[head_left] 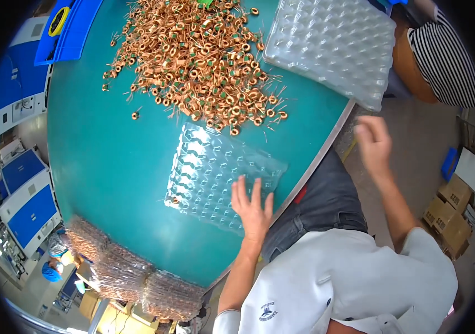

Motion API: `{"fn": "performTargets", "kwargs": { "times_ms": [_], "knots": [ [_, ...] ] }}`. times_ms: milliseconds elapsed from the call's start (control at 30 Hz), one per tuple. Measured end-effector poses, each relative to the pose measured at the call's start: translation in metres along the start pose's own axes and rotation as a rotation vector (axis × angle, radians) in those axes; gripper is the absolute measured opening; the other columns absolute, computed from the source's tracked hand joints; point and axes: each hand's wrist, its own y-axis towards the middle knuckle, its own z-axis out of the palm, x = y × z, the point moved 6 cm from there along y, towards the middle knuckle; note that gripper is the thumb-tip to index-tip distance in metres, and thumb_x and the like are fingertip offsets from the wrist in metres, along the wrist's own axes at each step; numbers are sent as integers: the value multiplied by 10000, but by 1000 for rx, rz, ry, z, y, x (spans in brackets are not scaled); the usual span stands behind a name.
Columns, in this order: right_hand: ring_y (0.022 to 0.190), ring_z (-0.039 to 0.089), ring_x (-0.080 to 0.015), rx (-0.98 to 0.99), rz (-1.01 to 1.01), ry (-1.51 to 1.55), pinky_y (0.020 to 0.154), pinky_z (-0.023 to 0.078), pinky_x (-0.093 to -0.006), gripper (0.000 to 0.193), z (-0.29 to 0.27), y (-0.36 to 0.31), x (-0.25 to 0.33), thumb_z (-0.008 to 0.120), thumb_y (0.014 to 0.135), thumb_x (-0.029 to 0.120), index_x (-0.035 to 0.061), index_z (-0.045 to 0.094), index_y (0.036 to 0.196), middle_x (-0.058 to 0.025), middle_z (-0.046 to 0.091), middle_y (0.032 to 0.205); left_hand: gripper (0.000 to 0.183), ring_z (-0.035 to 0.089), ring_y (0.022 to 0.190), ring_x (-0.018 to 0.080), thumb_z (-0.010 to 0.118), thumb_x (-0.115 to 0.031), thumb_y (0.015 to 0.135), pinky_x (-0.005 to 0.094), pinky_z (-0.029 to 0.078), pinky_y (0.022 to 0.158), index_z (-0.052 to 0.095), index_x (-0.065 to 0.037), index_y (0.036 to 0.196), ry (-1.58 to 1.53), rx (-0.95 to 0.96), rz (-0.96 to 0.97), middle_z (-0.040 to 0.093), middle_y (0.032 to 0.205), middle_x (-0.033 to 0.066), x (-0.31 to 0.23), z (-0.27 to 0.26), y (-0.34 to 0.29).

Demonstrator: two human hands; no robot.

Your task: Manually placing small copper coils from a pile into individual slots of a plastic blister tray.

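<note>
Our shirt [354,273] is near the worktop [104,161]. On it lies the tray [215,172], bare room leftward, our left hand [252,206] spread over it; past the edge [318,161], our right hand [374,143] is too blurred to judge.

Small dark lettering [268,317] accompanies an emblem [267,310] on the pale grey shirt [298,273] — dark printed marks [454,199] show on the cardboard boxes [452,232] at right — too small to make out.

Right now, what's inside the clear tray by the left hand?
Clear tray: one copper coil visible, in its left corner. Whatever sits behind the left hand is covered.
</note>
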Motion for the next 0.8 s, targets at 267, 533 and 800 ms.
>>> {"fn": "performTargets", "kwargs": {
  "times_ms": [267,533,800],
  "knots": [
    [896,577,-277,383,-710,-271,806,497,-393,429,151,15,55,779,745,136,96,638,1148,-84,593,957,598,343,1342,459,794,-216,743,532,282,1098,593,-98,1293,79,-84,-42,420,1429,228,85,-20,-70],
    [704,619,-100,614,-237,157,590,520,-261,144,160,26,23,653,922,120,2,625,1000,-49,636,861,593,313,1348,467,784,-189,747,535,279,1087,568,-78,1288,107,-193,58,404,1425,259,86,-27,-48],
    [753,614,-82,924,-86,312,603,527,-238,301,163,-22,12,725,819,-10,-15,603,1094,-70,649,946,564,590,1014,322,759,-8,769,352,528,786,541,24,1288,-439,-317,239,559,1175,216,5,14,30]
  ]
}}
